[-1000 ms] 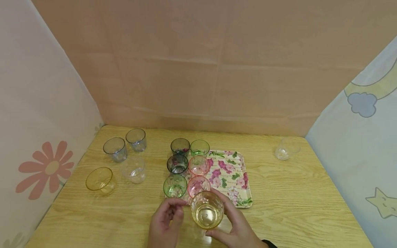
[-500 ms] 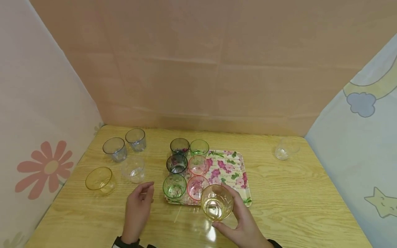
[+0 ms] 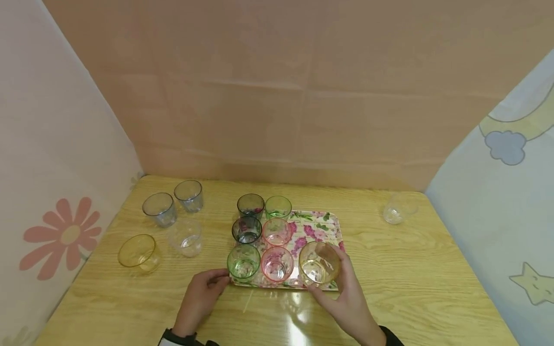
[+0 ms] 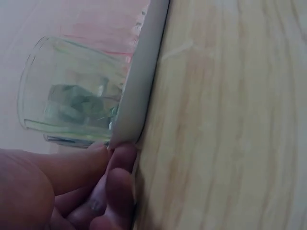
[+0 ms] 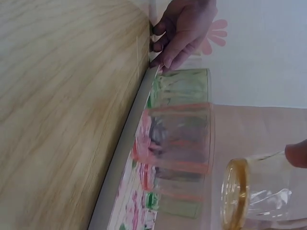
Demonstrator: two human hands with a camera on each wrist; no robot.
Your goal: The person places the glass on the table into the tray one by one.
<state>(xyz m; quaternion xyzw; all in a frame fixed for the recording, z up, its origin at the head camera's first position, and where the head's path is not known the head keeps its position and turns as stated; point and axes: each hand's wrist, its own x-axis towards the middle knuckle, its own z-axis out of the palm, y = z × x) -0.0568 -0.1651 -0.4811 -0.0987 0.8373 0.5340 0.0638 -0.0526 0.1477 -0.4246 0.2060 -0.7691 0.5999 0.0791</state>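
My right hand grips a yellow glass at its side, over the front right of the flowered tray. In the right wrist view the yellow glass hangs clear of the tray surface, a fingertip on it. At the tray's front left corner, my left hand pinches the rim between thumb and finger; the left wrist view shows this hand beside a green glass. Two columns of upright glasses cover the tray's left part: dark, green and pink.
Left of the tray stand two bluish glasses, a clear glass and a tilted-looking yellow glass. Another clear glass is at the back right of the wooden table. Cloth walls enclose the back and sides.
My right hand has carried the yellow glass rightward and away from me, over the tray. My left hand moved off to the left, then came to the tray's corner and took hold of it.
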